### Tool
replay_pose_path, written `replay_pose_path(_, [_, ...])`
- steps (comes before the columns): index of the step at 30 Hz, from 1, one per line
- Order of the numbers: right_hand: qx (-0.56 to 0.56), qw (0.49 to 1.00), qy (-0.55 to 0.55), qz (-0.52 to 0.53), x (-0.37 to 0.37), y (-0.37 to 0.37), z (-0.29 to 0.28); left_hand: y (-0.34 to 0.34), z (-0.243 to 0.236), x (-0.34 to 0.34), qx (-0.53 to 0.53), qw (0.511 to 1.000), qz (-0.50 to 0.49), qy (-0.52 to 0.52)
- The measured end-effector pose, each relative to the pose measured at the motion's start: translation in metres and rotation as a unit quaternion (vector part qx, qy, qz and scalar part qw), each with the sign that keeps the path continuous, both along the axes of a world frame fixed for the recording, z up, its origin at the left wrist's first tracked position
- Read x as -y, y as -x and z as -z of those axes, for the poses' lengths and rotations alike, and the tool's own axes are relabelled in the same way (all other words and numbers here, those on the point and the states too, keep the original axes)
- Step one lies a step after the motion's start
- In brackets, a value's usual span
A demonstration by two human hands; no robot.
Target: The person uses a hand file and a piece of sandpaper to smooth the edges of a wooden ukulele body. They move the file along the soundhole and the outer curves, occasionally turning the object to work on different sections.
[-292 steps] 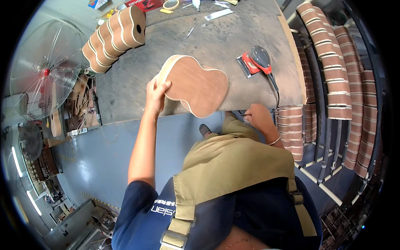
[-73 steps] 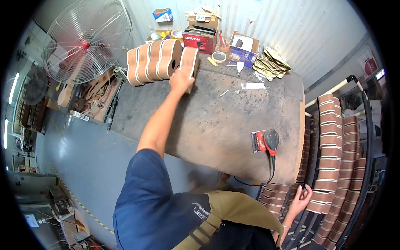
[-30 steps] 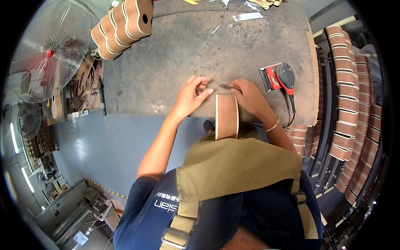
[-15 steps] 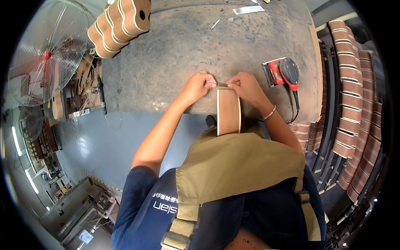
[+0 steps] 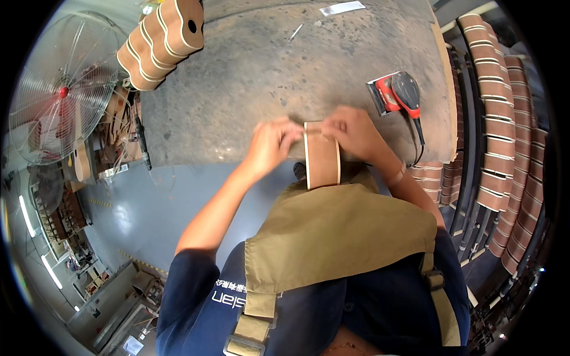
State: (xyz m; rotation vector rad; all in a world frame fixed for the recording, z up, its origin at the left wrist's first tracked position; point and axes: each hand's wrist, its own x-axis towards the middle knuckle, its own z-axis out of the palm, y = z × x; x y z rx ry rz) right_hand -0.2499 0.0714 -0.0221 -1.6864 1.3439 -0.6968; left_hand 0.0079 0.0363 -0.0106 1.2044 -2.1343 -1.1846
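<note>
A wooden instrument body (image 5: 322, 160), its brown side edged with cream binding facing up, rests between the bench edge and my olive apron (image 5: 338, 231). My left hand (image 5: 273, 142) and my right hand (image 5: 353, 130), both blurred, pinch opposite ends of a thin flat blade (image 5: 312, 130) across the body's far end. A red-and-grey sander (image 5: 395, 92) with a black cord lies on the bench to the right of my right hand.
The stained workbench (image 5: 225, 77) holds a stack of bodies (image 5: 157, 47) at back left, a pen-like stick (image 5: 295, 32) and a white strip (image 5: 341, 9). A large fan (image 5: 59, 95) stands left; racks of stacked bodies (image 5: 493, 113) line the right.
A body from the stack is now against my apron. My left hand, open a second ago, has closed on the blade. Both hands have shifted slightly toward me onto the body's side.
</note>
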Motion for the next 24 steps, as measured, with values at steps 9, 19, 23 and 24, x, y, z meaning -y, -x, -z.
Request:
replay_pose_path(9, [0.052,0.998,0.024,-0.013,-0.010,-0.006,0.004,-0.004,0.012,-0.011,-0.009,1.000,-0.020,0.012])
replay_pose_path(19, [0.037,0.996,0.076,0.017,-0.002,-0.004,0.023,0.005,0.018,-0.003,0.008,0.999,-0.040,0.024])
replay_pose_path(23, [0.052,0.999,-0.009,0.001,0.003,-0.006,0.014,0.005,0.021,-0.002,0.021,0.999,-0.034,0.036])
replay_pose_path(24, [0.025,0.997,0.070,-0.002,-0.013,-0.007,0.010,0.000,0.017,-0.017,0.007,0.996,-0.022,0.086])
